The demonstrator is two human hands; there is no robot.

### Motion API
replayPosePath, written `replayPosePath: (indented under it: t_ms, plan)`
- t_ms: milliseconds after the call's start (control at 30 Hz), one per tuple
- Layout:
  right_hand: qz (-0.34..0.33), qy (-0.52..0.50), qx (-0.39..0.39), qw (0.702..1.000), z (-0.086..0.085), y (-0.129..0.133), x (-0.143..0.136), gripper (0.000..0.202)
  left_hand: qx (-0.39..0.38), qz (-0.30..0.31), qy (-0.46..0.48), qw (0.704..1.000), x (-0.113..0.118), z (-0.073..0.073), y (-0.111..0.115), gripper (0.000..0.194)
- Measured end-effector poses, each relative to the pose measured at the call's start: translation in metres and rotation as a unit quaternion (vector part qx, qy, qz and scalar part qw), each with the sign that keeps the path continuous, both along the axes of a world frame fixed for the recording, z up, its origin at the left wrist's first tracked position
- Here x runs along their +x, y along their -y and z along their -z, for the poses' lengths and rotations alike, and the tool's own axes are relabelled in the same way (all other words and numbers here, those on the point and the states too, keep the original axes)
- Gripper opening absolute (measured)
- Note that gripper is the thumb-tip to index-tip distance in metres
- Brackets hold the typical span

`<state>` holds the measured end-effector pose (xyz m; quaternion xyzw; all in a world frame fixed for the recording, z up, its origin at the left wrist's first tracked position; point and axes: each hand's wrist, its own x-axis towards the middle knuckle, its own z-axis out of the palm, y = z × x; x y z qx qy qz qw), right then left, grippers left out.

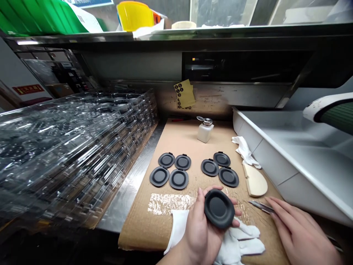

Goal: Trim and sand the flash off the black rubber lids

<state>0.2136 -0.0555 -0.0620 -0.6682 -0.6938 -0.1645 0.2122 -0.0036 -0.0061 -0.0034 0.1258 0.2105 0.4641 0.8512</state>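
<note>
My left hand [202, 228] is closed around the rim of a black rounded plastic lid [220, 208] with a recessed centre, face up above the cardboard. My right hand [299, 228], at the lower right, has its fingers on slim metal tweezers [260, 207] whose tips point left. A white work glove [244, 239] lies partly hidden beneath my left hand. Ahead on the cardboard are more such black lids: a cluster of several [179, 179] at the left and a group of three [228, 176] at the right.
A white pump bottle [204, 132] with a raised metal cap stands behind the lids. A cream sponge pad [255, 180] and white cloth [245, 151] lie beside a large white bin [275, 154]. Stacked clear plastic trays [110, 136] fill the left. A shelf [176, 35] crosses above.
</note>
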Motion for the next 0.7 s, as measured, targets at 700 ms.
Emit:
replayPosePath:
  t_ms: [700]
  plan:
    - [-0.311, -0.222, -0.062, 0.922, -0.091, -0.042, -0.09, 0.015, 0.223, 0.038, -0.267, 0.937, -0.008, 0.002, -0.004, 0.057]
